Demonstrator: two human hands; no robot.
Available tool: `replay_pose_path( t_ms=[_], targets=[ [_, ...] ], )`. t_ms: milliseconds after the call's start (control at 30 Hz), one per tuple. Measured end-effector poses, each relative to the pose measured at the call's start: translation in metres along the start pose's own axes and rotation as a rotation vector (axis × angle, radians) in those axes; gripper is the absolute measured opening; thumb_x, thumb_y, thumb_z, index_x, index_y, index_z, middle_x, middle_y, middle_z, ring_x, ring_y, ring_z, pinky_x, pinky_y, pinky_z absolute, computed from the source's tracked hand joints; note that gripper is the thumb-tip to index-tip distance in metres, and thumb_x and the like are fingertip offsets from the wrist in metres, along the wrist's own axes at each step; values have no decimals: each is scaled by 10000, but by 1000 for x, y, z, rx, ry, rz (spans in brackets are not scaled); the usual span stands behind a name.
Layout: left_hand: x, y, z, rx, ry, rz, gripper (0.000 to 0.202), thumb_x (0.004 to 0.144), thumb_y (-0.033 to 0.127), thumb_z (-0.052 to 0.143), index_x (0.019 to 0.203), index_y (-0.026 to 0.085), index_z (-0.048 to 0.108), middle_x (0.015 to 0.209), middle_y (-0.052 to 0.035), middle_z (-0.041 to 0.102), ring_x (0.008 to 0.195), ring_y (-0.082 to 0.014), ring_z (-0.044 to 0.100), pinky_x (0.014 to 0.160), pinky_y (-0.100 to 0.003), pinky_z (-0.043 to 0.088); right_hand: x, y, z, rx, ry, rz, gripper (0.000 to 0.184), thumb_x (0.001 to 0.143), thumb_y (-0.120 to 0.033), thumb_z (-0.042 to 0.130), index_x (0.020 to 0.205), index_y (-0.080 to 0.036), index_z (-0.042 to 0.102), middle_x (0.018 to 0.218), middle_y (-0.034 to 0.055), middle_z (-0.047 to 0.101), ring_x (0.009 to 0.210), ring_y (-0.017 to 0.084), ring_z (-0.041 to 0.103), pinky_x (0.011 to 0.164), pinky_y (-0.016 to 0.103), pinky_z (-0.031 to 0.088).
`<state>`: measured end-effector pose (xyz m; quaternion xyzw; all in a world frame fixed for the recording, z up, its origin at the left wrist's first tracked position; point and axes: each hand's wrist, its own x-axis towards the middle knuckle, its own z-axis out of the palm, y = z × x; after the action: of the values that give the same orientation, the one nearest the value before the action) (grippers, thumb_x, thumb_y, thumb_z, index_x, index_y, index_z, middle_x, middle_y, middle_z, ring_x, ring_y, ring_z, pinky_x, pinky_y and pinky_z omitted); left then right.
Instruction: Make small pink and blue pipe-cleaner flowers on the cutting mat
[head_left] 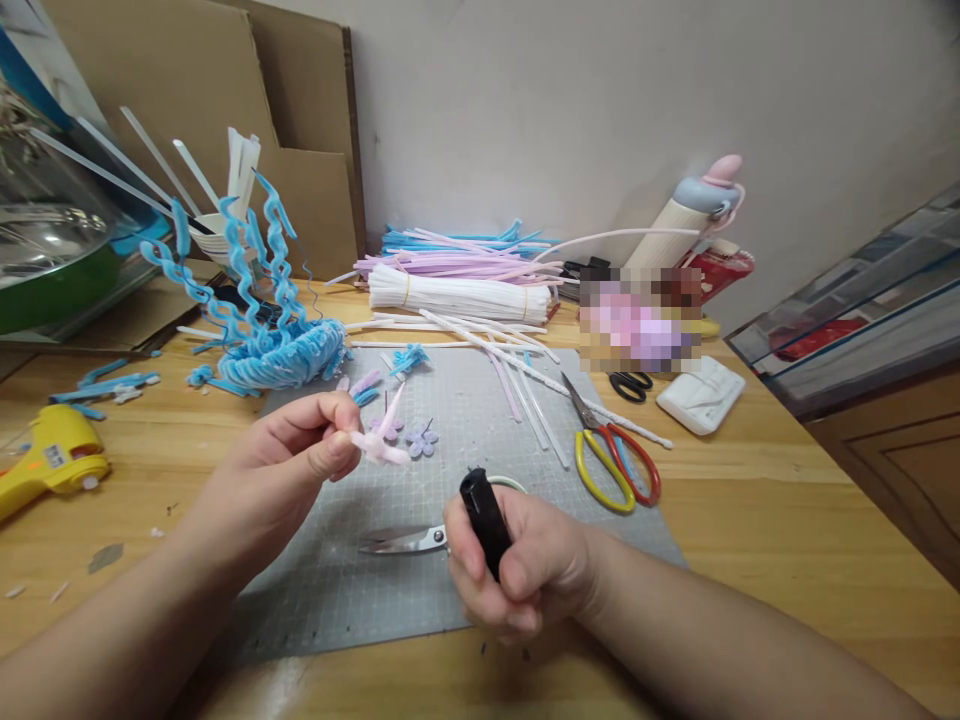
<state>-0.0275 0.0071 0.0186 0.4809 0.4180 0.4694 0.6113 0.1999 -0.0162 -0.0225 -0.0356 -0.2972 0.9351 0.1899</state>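
Note:
Between thumb and fingers, my left hand [307,450] pinches a pale pink pipe-cleaner piece [384,443] with several arms. My right hand [517,560] is wrapped round a black lighter-like object [486,520] held upright; no flame shows. Behind and partly under my right hand, a pair of scissors [401,540] with metal blades lies on the grey cutting mat [337,595]. Small lilac flowers [422,438] and a blue pipe-cleaner piece [409,358] rest on the mat beyond my left hand.
A blue fuzzy pipe-cleaner form [281,350] with coiled strands stands at left, near a yellow glue gun [56,460]. Bundled white pipe cleaners [457,297] lie by the wall. Red-and-yellow-handled scissors [611,455], a white case [701,393] and a bottle [675,225] are at right.

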Motion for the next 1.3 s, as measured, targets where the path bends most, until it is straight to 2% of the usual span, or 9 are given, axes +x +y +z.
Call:
replay_pose_path(
  t_ms=[100,267,433,533,633,900,1100,1200,1300],
  targets=[
    [0,1,2,4,2,4,211,763,348,752,757,195,608,710,36,447,632,-109,339,575,-222,291,0,-1,2,0,33,9,288,715,-322,799,716,-180,549,504,-63,572,356,37,412,330,140,222],
    [-1,1,2,5,-3,-2,225,753,355,760,743,193,604,702,36,450,626,-108,339,573,-222,290,-1,-2,6,-26,89,6,309,663,-354,824,658,-166,579,463,-68,550,352,44,420,330,158,218],
    [0,1,0,-9,-19,-13,221,747,362,770,744,199,621,686,38,455,624,-106,344,572,-209,295,0,-2,7,-24,125,22,223,704,-318,782,752,-171,623,490,-55,562,357,45,368,347,170,197],
    [-1,-4,1,-39,-84,-26,206,760,349,762,742,194,626,674,40,460,613,-100,354,570,-200,304,4,0,7,23,293,-53,171,711,-258,770,788,-167,649,510,-52,558,382,31,282,363,166,161],
    [-2,-13,5,-89,-153,-53,200,777,342,750,750,191,621,677,41,471,599,-93,376,569,-197,319,10,2,8,68,486,-168,187,720,-232,768,861,-164,667,593,-31,584,436,29,286,392,158,144],
    [-4,-19,20,-162,-192,-118,206,777,325,757,759,176,617,720,27,551,599,-87,476,571,-195,380,17,8,17,76,654,-295,376,754,-451,758,895,-196,519,669,-30,558,488,38,332,430,145,164],
    [-3,-20,16,-161,-220,-148,211,779,325,756,767,166,619,695,26,551,599,-84,467,571,-190,361,16,10,11,-152,719,-361,385,807,-543,676,890,-209,502,669,-42,549,493,55,393,416,151,236],
    [-1,-26,12,-127,-254,-151,223,789,354,746,774,173,617,678,31,533,605,-88,449,584,-198,346,14,7,9,-73,715,-286,456,790,-631,632,841,-185,553,578,-58,465,458,48,325,399,148,198],
    [2,-30,11,-67,-287,-113,223,797,356,737,763,172,617,712,30,510,647,-96,438,616,-207,341,12,0,9,23,684,-189,611,795,-738,496,642,-149,546,491,-65,352,419,39,249,383,157,131]
  ],
)
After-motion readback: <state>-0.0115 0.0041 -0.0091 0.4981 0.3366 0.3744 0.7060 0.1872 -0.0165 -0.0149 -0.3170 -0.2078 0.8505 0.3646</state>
